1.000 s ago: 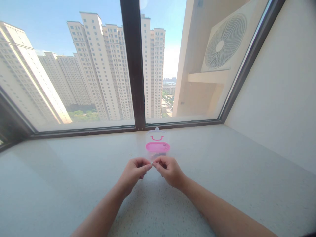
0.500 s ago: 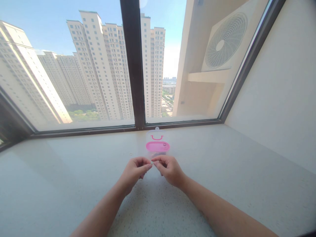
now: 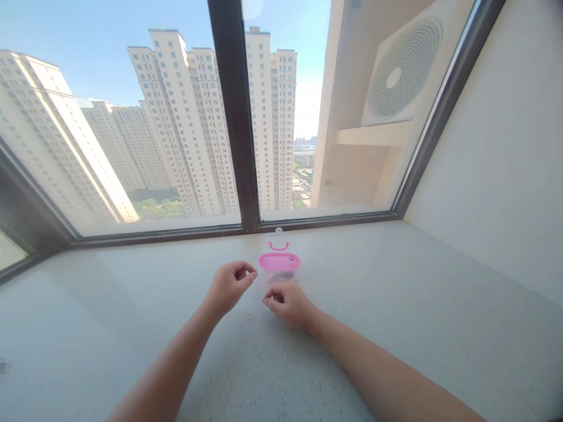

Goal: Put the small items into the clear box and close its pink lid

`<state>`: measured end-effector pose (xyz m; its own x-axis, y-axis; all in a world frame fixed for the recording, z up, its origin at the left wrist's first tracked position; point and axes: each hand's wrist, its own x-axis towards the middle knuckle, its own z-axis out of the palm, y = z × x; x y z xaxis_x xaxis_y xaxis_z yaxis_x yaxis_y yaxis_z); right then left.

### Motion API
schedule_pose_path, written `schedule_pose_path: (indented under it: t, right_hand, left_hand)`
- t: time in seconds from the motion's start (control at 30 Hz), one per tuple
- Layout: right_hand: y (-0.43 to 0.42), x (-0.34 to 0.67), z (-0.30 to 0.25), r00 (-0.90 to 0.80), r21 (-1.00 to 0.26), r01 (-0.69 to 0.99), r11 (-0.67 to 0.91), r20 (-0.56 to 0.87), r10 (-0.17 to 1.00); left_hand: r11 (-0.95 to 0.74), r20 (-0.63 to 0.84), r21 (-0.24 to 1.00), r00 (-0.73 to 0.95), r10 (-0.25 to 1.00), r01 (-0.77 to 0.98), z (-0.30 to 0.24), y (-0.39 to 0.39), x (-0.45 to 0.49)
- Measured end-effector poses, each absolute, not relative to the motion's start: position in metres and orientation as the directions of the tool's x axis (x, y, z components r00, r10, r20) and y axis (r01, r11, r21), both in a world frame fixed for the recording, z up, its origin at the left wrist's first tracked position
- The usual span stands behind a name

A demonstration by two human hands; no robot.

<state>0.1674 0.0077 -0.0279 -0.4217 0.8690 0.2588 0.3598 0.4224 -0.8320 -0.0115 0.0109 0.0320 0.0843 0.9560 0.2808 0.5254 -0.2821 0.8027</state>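
A small clear plastic box with a pink lid (image 3: 278,261) stands on the pale speckled window ledge (image 3: 396,305), close to the window frame. My left hand (image 3: 227,286) hovers just left of the box, fingers curled with thumb and forefinger pinched; anything between them is too small to make out. My right hand (image 3: 288,303) rests low on the ledge in front of the box, fingers curled in a pinch at the surface. A tiny pale ring-like item (image 3: 249,316) lies on the ledge between the two hands.
A dark window frame (image 3: 231,117) runs along the back of the ledge, with a vertical bar behind the box. A white wall (image 3: 505,164) closes the right side. Outside are tall buildings and an air-conditioner unit (image 3: 398,73).
My hands, which met fingertip to fingertip in front of the box, have parted. The left rose up and to the left, the right sank to the ledge. A tiny ring now lies between them.
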Motion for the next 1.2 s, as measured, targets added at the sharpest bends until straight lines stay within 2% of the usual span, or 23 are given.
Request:
schedule_pose_path:
  t: [0.17,0.43,0.67,0.9,1.2]
  right_hand:
    - [0.008,0.164,-0.029,-0.445,-0.808,0.378,0.453,0.27,0.854]
    - [0.005,0.16,-0.029,-0.448,-0.831,0.345,0.436,0.263,0.855]
    - [0.004,0.159,-0.027,-0.456,-0.85,0.338,0.403,0.227,0.861]
    - [0.006,0.16,-0.03,-0.449,-0.851,0.323,0.413,0.247,0.859]
    - [0.005,0.16,-0.025,-0.467,-0.862,0.309,0.403,0.232,0.853]
  left_hand:
    - [-0.319,0.331,0.655,0.119,0.936,0.685,0.054,0.039,-0.002]
    - [-0.293,0.128,0.524,0.266,0.955,0.8,0.062,0.092,0.015]
    - [-0.222,-0.038,0.434,0.264,0.964,0.873,0.067,0.104,0.019]
    - [-0.19,-0.107,0.388,0.249,0.963,0.902,0.077,0.1,0.024]
    - [-0.172,-0.037,0.408,0.205,0.978,0.896,0.077,0.092,0.02]
